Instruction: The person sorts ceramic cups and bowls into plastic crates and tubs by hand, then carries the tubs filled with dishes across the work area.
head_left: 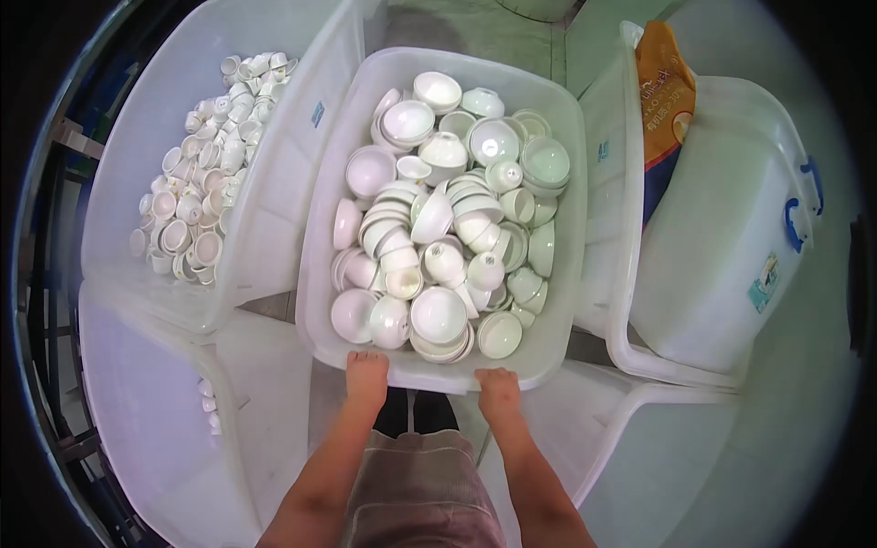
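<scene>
A large white plastic bin [577, 219] stands in front of me, filled with a heap of white bowls [440, 315] of several sizes, some stacked and some tipped on their sides. My left hand [367, 376] is closed over the near rim of this bin, left of its middle. Further right on the same rim, my right hand [499, 391] is closed too, with the fingers curled over the edge. The undersides of both grips are hidden. Neither hand touches the bowls.
Left is a bin [265, 219] of small white cups [196, 192]. Below it, another bin [174, 365] shows a few small white pieces [209, 402]. At right, a bin [619, 301] contains an orange bag [661, 100] and a white tub [722, 228] with blue handles. Another bin [658, 457] sits lower right.
</scene>
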### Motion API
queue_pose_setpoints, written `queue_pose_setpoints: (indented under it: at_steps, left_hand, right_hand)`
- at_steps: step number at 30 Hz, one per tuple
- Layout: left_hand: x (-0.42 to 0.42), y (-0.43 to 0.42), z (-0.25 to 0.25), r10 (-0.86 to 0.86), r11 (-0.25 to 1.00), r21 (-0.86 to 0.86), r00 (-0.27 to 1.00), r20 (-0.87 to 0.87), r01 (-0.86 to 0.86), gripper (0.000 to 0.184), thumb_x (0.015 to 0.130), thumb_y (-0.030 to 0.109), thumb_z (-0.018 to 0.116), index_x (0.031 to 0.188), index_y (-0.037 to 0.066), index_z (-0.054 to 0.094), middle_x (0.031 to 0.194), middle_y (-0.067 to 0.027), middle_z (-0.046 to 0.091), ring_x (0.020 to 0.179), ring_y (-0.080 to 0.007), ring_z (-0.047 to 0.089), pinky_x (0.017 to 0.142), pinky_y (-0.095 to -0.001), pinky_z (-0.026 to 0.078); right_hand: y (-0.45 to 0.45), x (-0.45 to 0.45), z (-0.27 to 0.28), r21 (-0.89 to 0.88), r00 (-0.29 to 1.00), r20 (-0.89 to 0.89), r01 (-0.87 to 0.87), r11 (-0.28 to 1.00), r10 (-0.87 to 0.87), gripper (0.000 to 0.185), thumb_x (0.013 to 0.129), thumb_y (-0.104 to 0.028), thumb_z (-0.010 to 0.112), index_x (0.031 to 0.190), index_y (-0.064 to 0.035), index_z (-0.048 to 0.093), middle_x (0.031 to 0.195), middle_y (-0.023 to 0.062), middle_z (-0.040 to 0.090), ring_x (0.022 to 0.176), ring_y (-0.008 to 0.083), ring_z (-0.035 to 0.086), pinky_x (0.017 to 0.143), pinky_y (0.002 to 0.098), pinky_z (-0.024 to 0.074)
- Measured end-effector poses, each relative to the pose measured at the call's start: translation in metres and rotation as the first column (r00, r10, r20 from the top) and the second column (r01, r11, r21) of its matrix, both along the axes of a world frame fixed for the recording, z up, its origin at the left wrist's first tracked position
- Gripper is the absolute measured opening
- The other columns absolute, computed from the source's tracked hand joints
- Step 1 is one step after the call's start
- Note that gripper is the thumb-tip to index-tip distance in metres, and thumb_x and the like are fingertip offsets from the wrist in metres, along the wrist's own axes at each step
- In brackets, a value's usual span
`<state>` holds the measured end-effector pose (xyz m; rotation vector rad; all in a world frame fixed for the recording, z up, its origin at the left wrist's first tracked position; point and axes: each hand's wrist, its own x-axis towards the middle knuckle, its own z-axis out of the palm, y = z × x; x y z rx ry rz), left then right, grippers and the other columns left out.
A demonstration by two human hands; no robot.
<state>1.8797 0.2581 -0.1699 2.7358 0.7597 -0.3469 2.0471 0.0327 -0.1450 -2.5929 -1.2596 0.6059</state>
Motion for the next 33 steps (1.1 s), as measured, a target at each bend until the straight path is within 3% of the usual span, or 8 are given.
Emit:
queue_pose_setpoints:
  at_steps: [3,6,10,11,18,26,29,33]
  left_hand:
    - [-0.044,-0.023,0.006,0.006,0.998,-0.069,0.993,-0.12,-0.015,0.007,0.075,0.008,0.061,0.082,0.01,0.063,0.083,-0.0071,0.064,0.088,-0.0243,0.061,0.084,-0.0409,0.041]
    - [-0.048,-0.026,0.001,-0.012,0.997,-0.076,0.959,-0.282,-0.01,0.014,0.079,0.009,0.06,0.093,0.01,0.065,0.093,-0.0068,0.065,0.099,-0.0234,0.06,0.091,-0.0448,0.039]
    - [-0.031,-0.03,0.009,-0.042,0.996,-0.085,0.871,-0.489,0.0,0.023,0.086,0.015,0.057,0.107,0.011,0.065,0.109,-0.0069,0.064,0.114,-0.0221,0.055,0.106,-0.05,0.031]
    - [-0.03,-0.029,0.012,-0.046,0.994,-0.112,0.85,-0.525,-0.015,0.023,0.088,0.016,0.055,0.109,0.011,0.064,0.111,-0.0066,0.063,0.114,-0.0222,0.055,0.108,-0.0502,0.03]
    - [-0.058,-0.037,0.003,-0.084,0.996,-0.044,0.89,-0.449,0.072,0.016,0.083,0.01,0.059,0.098,0.013,0.064,0.098,-0.003,0.066,0.102,-0.0191,0.061,0.089,-0.0392,0.041]
    - [-0.094,-0.05,-0.019,-0.108,0.991,0.044,0.965,-0.24,0.123,0.011,0.08,0.008,0.059,0.089,0.012,0.063,0.082,-0.0067,0.068,0.081,-0.0237,0.067,0.075,-0.0417,0.047]
    - [-0.122,-0.063,-0.023,-0.081,0.992,0.092,0.995,-0.064,0.087,0.008,0.078,0.005,0.058,0.08,0.01,0.063,0.076,-0.0111,0.067,0.076,-0.0289,0.067,0.072,-0.0435,0.047]
    - [-0.13,-0.061,-0.035,-0.183,0.967,0.205,0.974,0.133,0.154,0.009,0.076,0.01,0.062,0.08,0.014,0.069,0.077,-0.008,0.069,0.077,-0.028,0.067,0.076,-0.0429,0.044]
  right_hand:
    - [-0.022,-0.039,0.006,-0.144,0.991,-0.124,-0.063,0.988,0.045,0.032,0.067,-0.001,0.061,0.096,-0.0117,0.066,0.092,0.0056,0.065,0.092,0.0268,0.059,0.079,0.0412,0.0428]
    - [-0.03,-0.049,-0.004,-0.04,0.997,-0.062,-0.044,0.998,0.041,0.036,0.067,-0.002,0.063,0.101,-0.0127,0.066,0.1,0.0043,0.064,0.098,0.0257,0.058,0.082,0.0411,0.0429]
    - [-0.028,-0.048,-0.024,-0.157,0.998,0.014,-0.059,0.986,0.062,0.043,0.067,-0.003,0.066,0.108,-0.0134,0.065,0.111,0.0044,0.062,0.107,0.0247,0.057,0.09,0.0414,0.0424]
    - [-0.027,-0.049,-0.024,-0.101,0.995,0.06,-0.077,0.992,0.084,0.022,0.077,-0.01,0.06,0.098,-0.0126,0.063,0.099,0.0039,0.063,0.099,0.0234,0.059,0.085,0.0406,0.0441]
    - [-0.039,-0.069,-0.034,-0.194,0.991,0.009,-0.132,0.972,0.136,0.03,0.075,-0.006,0.06,0.104,-0.0134,0.063,0.089,0.002,0.064,0.089,0.0218,0.062,0.077,0.0367,0.0463]
    - [-0.057,-0.093,-0.046,0.063,0.986,0.124,-0.123,0.99,0.115,0.026,0.075,-0.003,0.057,0.097,-0.0127,0.067,0.085,0.0074,0.067,0.081,0.0283,0.064,0.071,0.0411,0.0506]
    - [-0.061,-0.113,-0.04,-0.099,0.999,0.047,-0.013,0.995,0.017,0.023,0.076,-0.004,0.056,0.093,-0.0128,0.069,0.085,0.0089,0.068,0.085,0.0294,0.065,0.073,0.0409,0.0509]
    - [-0.071,-0.118,-0.043,-0.065,0.953,0.298,-0.028,0.997,0.046,0.02,0.075,-0.007,0.059,0.089,-0.0137,0.071,0.085,0.0111,0.068,0.087,0.0327,0.065,0.075,0.0431,0.0509]
